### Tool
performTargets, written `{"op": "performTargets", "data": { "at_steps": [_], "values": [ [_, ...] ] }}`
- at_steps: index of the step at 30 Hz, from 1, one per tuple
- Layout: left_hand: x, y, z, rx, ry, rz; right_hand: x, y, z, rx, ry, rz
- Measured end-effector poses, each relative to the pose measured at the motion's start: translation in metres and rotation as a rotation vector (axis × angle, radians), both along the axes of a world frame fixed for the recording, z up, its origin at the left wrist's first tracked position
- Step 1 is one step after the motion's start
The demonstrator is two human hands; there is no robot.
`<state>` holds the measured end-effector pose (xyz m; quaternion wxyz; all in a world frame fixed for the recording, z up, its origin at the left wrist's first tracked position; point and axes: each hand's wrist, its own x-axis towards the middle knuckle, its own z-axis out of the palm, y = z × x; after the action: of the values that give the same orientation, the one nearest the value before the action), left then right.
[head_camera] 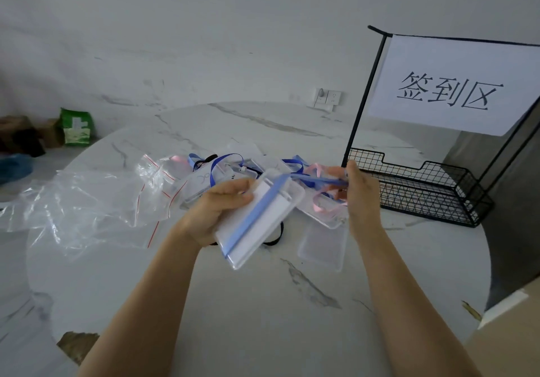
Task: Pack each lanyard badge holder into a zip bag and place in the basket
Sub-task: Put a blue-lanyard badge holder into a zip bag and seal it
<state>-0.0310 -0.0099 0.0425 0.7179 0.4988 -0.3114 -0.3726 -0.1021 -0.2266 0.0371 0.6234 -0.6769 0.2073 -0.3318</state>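
My left hand point(217, 211) grips a clear badge holder point(273, 221) with a white card inside, held above the table's middle. A light blue lanyard point(252, 221) lies across the holder and runs right to my right hand point(358, 189), which pinches it. Behind them lies a pile of more badge holders with blue, pink and black lanyards point(233, 169). Clear zip bags with red strips point(96, 204) lie spread at the left. The black wire basket point(423, 192) stands at the right, just beyond my right hand.
The round marble table point(233, 303) carries a loose clear holder point(323, 248) near its right side. A black stand with a white paper sign point(450, 84) rises from the basket. A green packet point(76, 126) and boxes sit on the floor at the far left.
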Motion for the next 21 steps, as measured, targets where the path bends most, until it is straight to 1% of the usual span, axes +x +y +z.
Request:
{"op": "performTargets", "data": {
  "at_steps": [3,7,10,13,15,16,17,18,21],
  "values": [
    [0.004,-0.002,-0.001,-0.209,0.182,0.110,0.005,0.014,-0.007,-0.138,0.078,0.015],
    [0.011,-0.003,-0.005,-0.440,0.374,0.340,0.007,0.039,-0.015,-0.363,0.172,0.173],
    [0.016,-0.001,-0.008,-0.471,0.470,0.555,0.006,0.056,-0.025,-0.540,0.209,0.270],
    [0.016,-0.002,-0.006,-0.429,0.576,0.756,0.006,0.073,-0.036,-0.748,0.183,0.375],
    [0.019,-0.003,-0.008,-0.353,0.648,0.949,0.006,0.080,-0.040,-0.825,0.136,0.404],
    [0.021,-0.004,-0.009,-0.289,0.650,1.074,0.006,0.081,-0.040,-0.848,0.125,0.405],
    [0.024,-0.005,-0.011,-0.218,0.618,1.184,0.006,0.081,-0.039,-0.868,0.130,0.403],
    [0.027,-0.006,-0.011,-0.143,0.542,1.272,0.007,0.080,-0.039,-0.890,0.146,0.406],
    [0.031,-0.008,-0.012,0.009,0.358,1.411,0.007,0.075,-0.040,-0.908,0.184,0.427]
  ]
}}
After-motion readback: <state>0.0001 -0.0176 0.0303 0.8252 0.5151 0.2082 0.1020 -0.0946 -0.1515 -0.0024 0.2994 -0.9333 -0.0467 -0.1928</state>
